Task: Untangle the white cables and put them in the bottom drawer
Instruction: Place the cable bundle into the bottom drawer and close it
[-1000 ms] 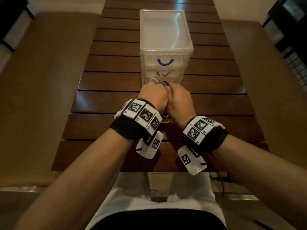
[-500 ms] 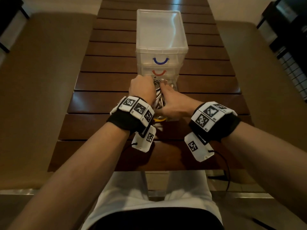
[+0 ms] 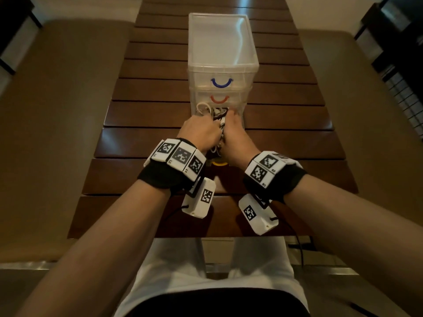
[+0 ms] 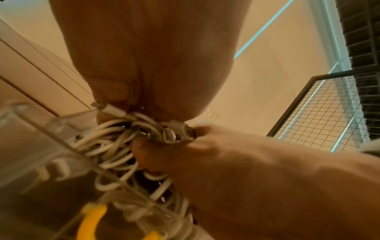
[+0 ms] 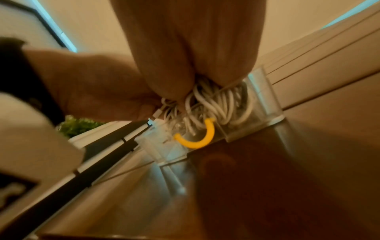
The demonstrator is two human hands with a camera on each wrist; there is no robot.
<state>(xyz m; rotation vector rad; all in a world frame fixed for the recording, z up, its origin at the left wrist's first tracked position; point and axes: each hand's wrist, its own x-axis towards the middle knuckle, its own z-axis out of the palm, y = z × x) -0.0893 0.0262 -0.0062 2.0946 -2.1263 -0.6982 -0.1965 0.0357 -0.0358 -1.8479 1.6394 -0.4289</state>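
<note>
A bundle of white cables (image 3: 214,114) lies in the pulled-out bottom drawer, the one with the yellow handle (image 3: 219,164), of a clear plastic drawer unit (image 3: 223,42). My left hand (image 3: 201,131) and right hand (image 3: 235,138) are side by side over the drawer, both gripping the bundle. In the left wrist view my left fingers (image 4: 115,91) curl over cable loops (image 4: 111,146) and several plugs, with the right hand (image 4: 226,162) against them. The right wrist view shows the cables (image 5: 218,105) packed behind the clear drawer front (image 5: 257,100) and its yellow handle (image 5: 197,139).
The unit stands on a dark slatted wooden table (image 3: 148,92); its top drawer with the blue handle (image 3: 221,83) and its middle drawer with the red handle (image 3: 219,100) are closed. Brown benches (image 3: 57,133) flank the table. A black wire-grid rack (image 3: 407,88) stands at the far right.
Both hands stayed on the cable bundle over the open drawer. The right hand, which had swung out to the right half a second ago, is back close beside the left.
</note>
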